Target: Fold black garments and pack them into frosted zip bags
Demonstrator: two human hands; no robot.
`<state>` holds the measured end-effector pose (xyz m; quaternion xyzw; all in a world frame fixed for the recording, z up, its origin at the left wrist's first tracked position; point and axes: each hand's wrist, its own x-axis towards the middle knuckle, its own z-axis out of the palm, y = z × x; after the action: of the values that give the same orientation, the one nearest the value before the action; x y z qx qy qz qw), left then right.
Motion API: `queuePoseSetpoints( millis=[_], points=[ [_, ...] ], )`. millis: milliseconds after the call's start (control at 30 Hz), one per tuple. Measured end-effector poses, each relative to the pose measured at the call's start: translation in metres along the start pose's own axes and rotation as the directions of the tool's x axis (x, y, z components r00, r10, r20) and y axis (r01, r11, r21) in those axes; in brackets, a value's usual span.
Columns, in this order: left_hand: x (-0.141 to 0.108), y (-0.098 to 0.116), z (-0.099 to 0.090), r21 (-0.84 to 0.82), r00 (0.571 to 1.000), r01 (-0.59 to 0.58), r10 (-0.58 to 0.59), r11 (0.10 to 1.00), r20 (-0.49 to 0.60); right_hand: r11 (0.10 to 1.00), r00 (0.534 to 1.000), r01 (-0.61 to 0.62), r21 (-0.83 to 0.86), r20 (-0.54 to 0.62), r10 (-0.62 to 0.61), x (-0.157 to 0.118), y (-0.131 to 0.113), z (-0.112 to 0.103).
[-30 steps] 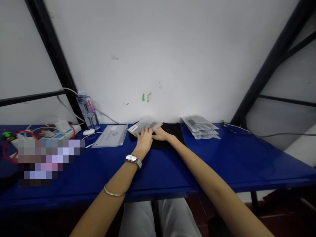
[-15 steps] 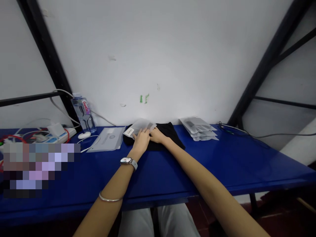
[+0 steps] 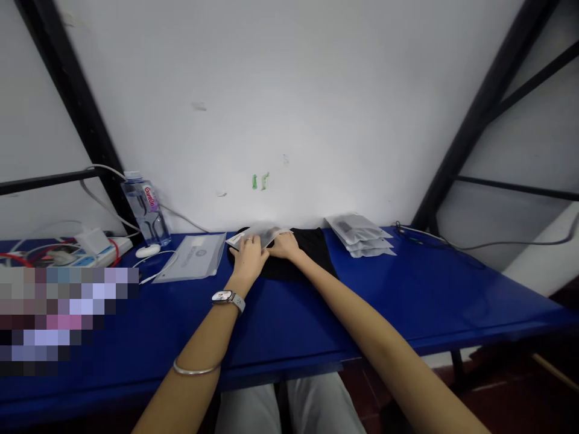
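A frosted plastic bag with a white label lies at the back of the table, on top of a folded black cloth. My left hand rests on the near side of the bag, its fingers spread over the plastic by the label. Close beside it, my right hand has its fingers bent over the bag's right edge, seemingly pinching it; the fingertips are partly hidden. The black cloth shows beneath both hands and out to the right.
A flat frosted bag lies to the left, beside a white cable and a water bottle. Stacked filled bags sit on the right. A power strip with tangled wires is at far left; a black cable runs right.
The bag has been lowered and looks flatter over the black cloth. My right fingers have come from under its edge to over it. My view has shifted slightly.
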<state>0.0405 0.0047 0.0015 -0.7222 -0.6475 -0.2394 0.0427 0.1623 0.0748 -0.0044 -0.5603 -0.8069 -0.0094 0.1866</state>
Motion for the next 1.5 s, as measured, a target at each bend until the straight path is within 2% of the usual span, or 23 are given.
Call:
queuePoseSetpoints(
  millis=[67, 133, 267, 400, 500, 567, 700, 967, 1167, 1267, 1400, 1500],
  points=[
    [-0.001, 0.0, 0.002, 0.02, 0.999, -0.02, 0.019, 1.0, 0.029, 0.999, 0.999, 0.042, 0.011, 0.013, -0.043, -0.007, 0.008, -0.002],
    [0.0, -0.001, 0.004, 0.0, 0.998, -0.051, 0.051, 0.999, 0.045, 0.988, 0.988, 0.151, 0.031, 0.024, -0.152, -0.013, 0.016, -0.003],
    [0.003, -0.006, 0.01, -0.106, 0.993, -0.118, 0.119, 0.987, 0.002, 0.933, 0.934, 0.349, 0.085, 0.057, -0.354, -0.022, 0.025, -0.001],
    [0.007, -0.011, 0.013, -0.165, 0.985, -0.173, 0.167, 0.971, -0.049, 0.887, 0.884, 0.435, 0.156, 0.109, -0.454, -0.021, 0.023, -0.001],
    [0.009, -0.015, 0.016, -0.217, 0.979, -0.201, 0.192, 0.955, -0.063, 0.85, 0.854, 0.486, 0.204, 0.095, -0.512, -0.014, 0.022, -0.001],
    [0.01, -0.017, 0.018, -0.26, 0.974, -0.228, 0.217, 0.938, -0.072, 0.853, 0.859, 0.482, 0.2, 0.084, -0.505, -0.007, 0.022, 0.0],
    [0.01, -0.017, 0.021, -0.323, 0.968, -0.252, 0.23, 0.912, -0.104, 0.907, 0.911, 0.394, 0.15, 0.066, -0.407, 0.01, 0.02, 0.007],
    [0.007, -0.012, 0.022, -0.333, 0.959, -0.285, 0.262, 0.899, -0.113, 0.953, 0.956, 0.292, 0.083, 0.016, -0.294, 0.028, -0.004, 0.025],
    [0.012, -0.033, 0.007, -0.334, 0.934, -0.356, 0.325, 0.873, -0.148, 0.915, 0.919, 0.392, 0.099, 0.003, -0.394, 0.002, 0.014, 0.005],
    [0.009, -0.04, -0.009, -0.359, 0.915, -0.404, 0.382, 0.841, -0.134, 0.909, 0.909, 0.417, 0.001, 0.002, -0.417, -0.018, 0.023, -0.01],
    [0.002, -0.039, -0.023, -0.386, 0.892, -0.439, 0.445, 0.812, -0.079, 0.934, 0.947, 0.296, -0.198, -0.069, -0.315, -0.039, 0.019, -0.019],
    [-0.003, -0.039, -0.024, -0.407, 0.862, -0.46, 0.506, 0.789, 0.008, 0.945, 0.965, 0.215, -0.247, -0.095, -0.245, -0.048, 0.011, -0.015]
  ],
)
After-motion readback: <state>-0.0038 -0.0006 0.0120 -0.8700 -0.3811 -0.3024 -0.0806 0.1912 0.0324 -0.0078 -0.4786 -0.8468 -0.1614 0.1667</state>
